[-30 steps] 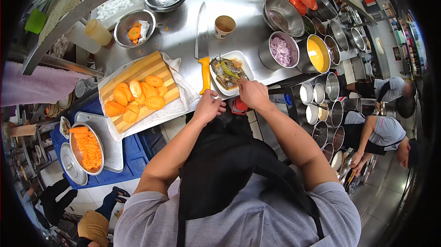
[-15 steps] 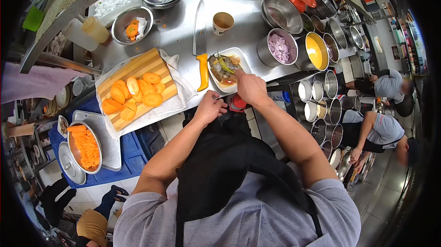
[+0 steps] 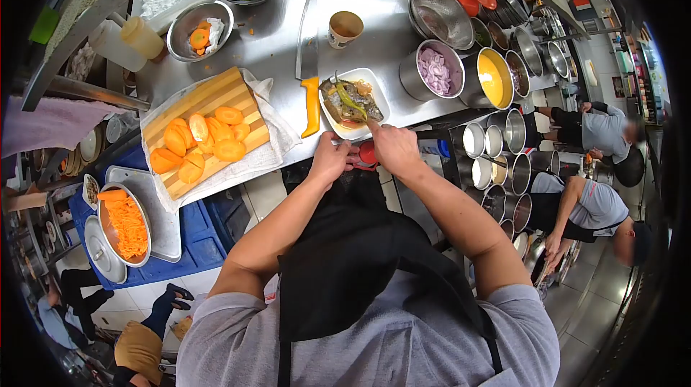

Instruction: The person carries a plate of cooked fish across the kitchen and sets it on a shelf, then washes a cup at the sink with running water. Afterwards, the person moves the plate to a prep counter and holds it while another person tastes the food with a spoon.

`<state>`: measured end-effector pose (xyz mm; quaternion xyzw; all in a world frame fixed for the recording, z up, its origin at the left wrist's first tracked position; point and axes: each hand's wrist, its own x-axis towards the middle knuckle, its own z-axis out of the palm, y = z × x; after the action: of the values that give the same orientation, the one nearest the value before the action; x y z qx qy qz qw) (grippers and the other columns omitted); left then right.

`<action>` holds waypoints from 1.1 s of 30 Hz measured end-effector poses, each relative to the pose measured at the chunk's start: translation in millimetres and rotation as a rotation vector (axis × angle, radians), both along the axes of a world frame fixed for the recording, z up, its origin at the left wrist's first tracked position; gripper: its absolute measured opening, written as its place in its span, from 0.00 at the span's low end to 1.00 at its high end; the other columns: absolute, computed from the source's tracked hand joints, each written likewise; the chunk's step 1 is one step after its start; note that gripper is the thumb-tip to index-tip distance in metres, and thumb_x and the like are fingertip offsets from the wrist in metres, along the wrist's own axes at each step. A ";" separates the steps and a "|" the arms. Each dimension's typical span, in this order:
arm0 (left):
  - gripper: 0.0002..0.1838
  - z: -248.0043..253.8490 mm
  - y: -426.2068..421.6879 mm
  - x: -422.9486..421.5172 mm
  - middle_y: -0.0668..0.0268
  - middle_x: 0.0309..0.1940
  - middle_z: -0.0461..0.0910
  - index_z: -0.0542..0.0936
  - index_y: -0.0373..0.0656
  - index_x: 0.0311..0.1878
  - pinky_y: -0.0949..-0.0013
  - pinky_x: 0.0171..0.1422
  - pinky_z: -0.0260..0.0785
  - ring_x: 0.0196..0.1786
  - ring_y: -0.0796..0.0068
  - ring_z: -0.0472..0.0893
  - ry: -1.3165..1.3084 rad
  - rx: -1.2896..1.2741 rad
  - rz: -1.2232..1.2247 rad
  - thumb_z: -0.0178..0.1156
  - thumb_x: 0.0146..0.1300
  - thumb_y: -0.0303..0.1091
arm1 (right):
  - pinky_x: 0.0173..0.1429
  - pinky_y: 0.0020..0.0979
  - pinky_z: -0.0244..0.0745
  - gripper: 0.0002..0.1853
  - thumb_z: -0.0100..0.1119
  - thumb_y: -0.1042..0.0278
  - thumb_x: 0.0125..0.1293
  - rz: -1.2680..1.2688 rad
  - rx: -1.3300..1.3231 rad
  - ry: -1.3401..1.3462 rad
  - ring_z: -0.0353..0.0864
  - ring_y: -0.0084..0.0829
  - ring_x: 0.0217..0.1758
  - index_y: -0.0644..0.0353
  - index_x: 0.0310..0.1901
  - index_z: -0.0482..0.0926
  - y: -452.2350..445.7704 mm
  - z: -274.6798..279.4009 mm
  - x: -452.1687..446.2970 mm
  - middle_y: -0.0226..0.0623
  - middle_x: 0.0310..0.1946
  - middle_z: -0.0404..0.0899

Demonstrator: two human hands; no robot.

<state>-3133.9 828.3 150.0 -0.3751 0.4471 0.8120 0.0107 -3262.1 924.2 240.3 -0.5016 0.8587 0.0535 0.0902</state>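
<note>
A white dish point(image 3: 385, 108) near the counter's front edge holds dark pieces of food in sauce with a long green chili point(image 3: 348, 99) on top. My right hand point(image 3: 396, 148) is at its near right corner, fingers bent together at the food; whatever they pinch is too small to make out. Close to the near left corner is my left hand point(image 3: 332, 159) with curled fingers; whether it grips the rim is hidden. Below the dish, a red object point(image 3: 367, 154) shows between my hands. A large knife with a yellow handle point(image 3: 311, 106) lies left of the dish.
Sliced carrots point(image 3: 209, 135) cover a striped cutting board point(image 3: 248, 99) on a white cloth. Beyond the dish stands a paper cup point(image 3: 345, 27). Pots of sliced onion point(image 3: 436, 70) and yellow liquid point(image 3: 495, 79) stand right. Co-workers point(image 3: 608, 203) are at the far right.
My right hand has drawn back from over the food toward the dish's near edge. My left hand has moved closer to the dish, its fingers more curled. The whole view has shifted slightly.
</note>
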 end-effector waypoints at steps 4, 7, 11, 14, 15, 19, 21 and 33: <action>0.15 0.5 -3.6 -0.2 0.52 0.48 0.83 0.62 0.40 0.60 0.66 0.42 0.79 0.43 0.65 0.87 0.023 0.019 0.009 0.50 0.79 0.35 | 0.36 0.46 0.82 0.10 0.56 0.69 0.62 0.033 0.021 -0.045 0.89 0.46 0.34 0.58 0.45 0.79 -0.3 10.3 4.7 0.45 0.29 0.85; 0.14 1.8 -6.9 1.8 0.52 0.49 0.83 0.62 0.39 0.60 0.66 0.43 0.79 0.43 0.65 0.87 0.015 0.032 0.008 0.48 0.79 0.35 | 0.37 0.47 0.81 0.09 0.56 0.68 0.64 0.067 0.013 -0.077 0.88 0.47 0.36 0.57 0.44 0.79 1.8 17.6 2.2 0.46 0.30 0.86; 0.15 3.0 -8.1 1.8 0.52 0.50 0.83 0.62 0.39 0.61 0.67 0.43 0.79 0.44 0.65 0.87 0.040 0.052 0.030 0.48 0.80 0.36 | 0.44 0.51 0.79 0.10 0.52 0.64 0.70 -0.085 0.037 -0.230 0.86 0.53 0.39 0.57 0.44 0.81 -3.3 23.2 -5.8 0.49 0.37 0.86; 0.16 0.2 -6.5 0.9 0.52 0.50 0.83 0.61 0.39 0.62 0.67 0.44 0.79 0.45 0.64 0.87 0.069 0.075 0.063 0.47 0.80 0.36 | 0.50 0.53 0.77 0.13 0.49 0.62 0.72 -0.245 -0.010 -0.351 0.85 0.56 0.44 0.58 0.45 0.81 -2.5 6.1 -17.7 0.53 0.40 0.85; 0.17 -1.5 -5.8 0.8 0.51 0.51 0.83 0.60 0.38 0.63 0.67 0.44 0.79 0.45 0.64 0.87 0.085 0.081 0.079 0.47 0.80 0.36 | 0.50 0.53 0.77 0.13 0.49 0.62 0.72 -0.243 -0.007 -0.352 0.85 0.56 0.44 0.58 0.45 0.81 -2.9 1.8 -21.8 0.53 0.40 0.85; 0.18 -3.7 -6.3 0.9 0.50 0.52 0.82 0.59 0.38 0.65 0.67 0.44 0.80 0.46 0.64 0.87 0.090 0.075 0.106 0.48 0.80 0.36 | 0.54 0.53 0.76 0.13 0.49 0.62 0.71 -0.299 0.001 -0.446 0.84 0.55 0.48 0.59 0.46 0.81 -3.2 -8.5 -33.7 0.55 0.41 0.85; 0.20 -2.8 -8.3 0.2 0.50 0.52 0.82 0.59 0.38 0.67 0.67 0.44 0.80 0.46 0.64 0.87 0.086 0.084 0.117 0.48 0.79 0.35 | 0.54 0.53 0.76 0.13 0.50 0.62 0.71 -0.297 0.010 -0.461 0.84 0.56 0.49 0.59 0.46 0.81 -4.7 -6.3 -33.3 0.55 0.41 0.85; 0.28 43.3 -95.4 5.6 0.53 0.30 0.86 0.64 0.31 0.66 0.61 0.37 0.80 0.27 0.64 0.87 -0.115 -0.680 -0.148 0.57 0.70 0.37 | 0.56 0.50 0.77 0.13 0.53 0.63 0.68 -0.384 0.033 -0.481 0.84 0.54 0.50 0.61 0.44 0.83 -8.8 -14.2 -38.3 0.53 0.42 0.86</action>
<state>-3128.3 732.8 193.4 -0.3687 0.7165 0.5914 -0.0307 -3300.5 915.4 226.1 -0.3268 0.8909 -0.0710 0.3073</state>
